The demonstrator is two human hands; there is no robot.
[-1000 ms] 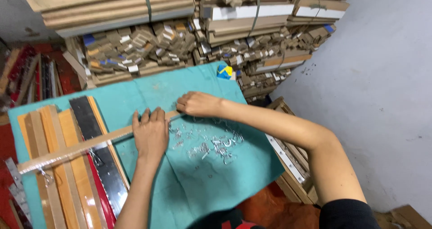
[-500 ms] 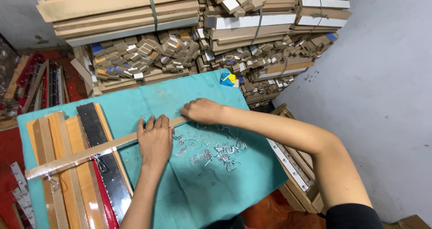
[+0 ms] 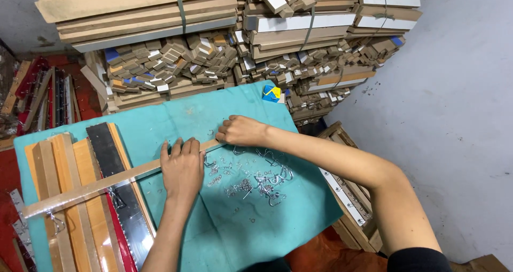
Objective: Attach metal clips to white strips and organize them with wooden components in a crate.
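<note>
A long, thin, light-brown wooden strip [image 3: 107, 182] is seen laid slantwise across a teal cloth-covered table [image 3: 176, 123], and both hands are placed on it. The left hand [image 3: 183, 168] is pressed flat on the strip near its middle, palm down, with the fingers [image 3: 179, 148] extended and held close together; nothing is gripped. The right hand [image 3: 243, 131] is set at the strip's far end, with its fingers curled inward and closed on that end; how the tips sit on the wood cannot be told, as they are hidden beneath the knuckles. The two hands are near each other, with a short length of strip bare between them. Just beyond the left fingertips only bare cloth is noted. Beside and below the right hand's fingers, a loose scatter of small silver metal hooks and screws [image 3: 256, 182] is spread over the cloth, the nearest pieces lying just under the right wrist. To the outer side of the left hand, the strip passes over a row of flat orange-brown wooden boards [image 3: 64, 218] and a dark, shiny metal bar [image 3: 109, 160], which lie side by side on the table. Beyond the right knuckles, at the table's far edge, a small blue and yellow box [image 3: 271, 93] is recorded, and behind it bundled stacks of tan wooden pieces [image 3: 176, 58] are piled.
</note>
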